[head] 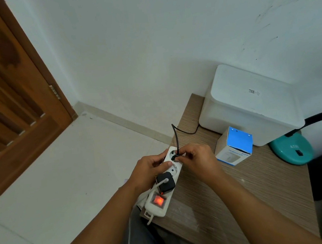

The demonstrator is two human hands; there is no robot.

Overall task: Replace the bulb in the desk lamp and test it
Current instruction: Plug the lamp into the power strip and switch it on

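- Nearest the camera, the two forearms reach forward from the lower edge and converge on a white power strip (165,181) that lies at the left front corner of the bench (239,192).
- The strip's near end carries a rocker switch (158,200) glowing orange, so by my reading the strip is live; just beyond it a black adapter (166,182) with a white cable sits in a socket.
- The left hand (150,170) grips the strip from its left side, thumb lying across the top near the middle socket.
- The right hand (195,157) pinches a black plug (176,156) at the strip's far socket; whether the pins are fully seated I cannot tell.
- The strip's long axis runs away from the camera and slightly rightward, and the plug sits at its far end, directly between the two hands, which are close together; the right hand is the one on it.
- The plug's black cord (176,134) rises up, then runs right across the bench toward the back.
- Further right stands a small blue-and-white box (235,146), upright.
- The desk lamp, the task's thing, is well apart at the right edge: its teal round base (291,149) rests on the bench with a dark switch on top, and a black neck (319,117) leaves the frame; head and bulb are out of view.
- Behind stands a large white lidded container (251,103) against the wall.
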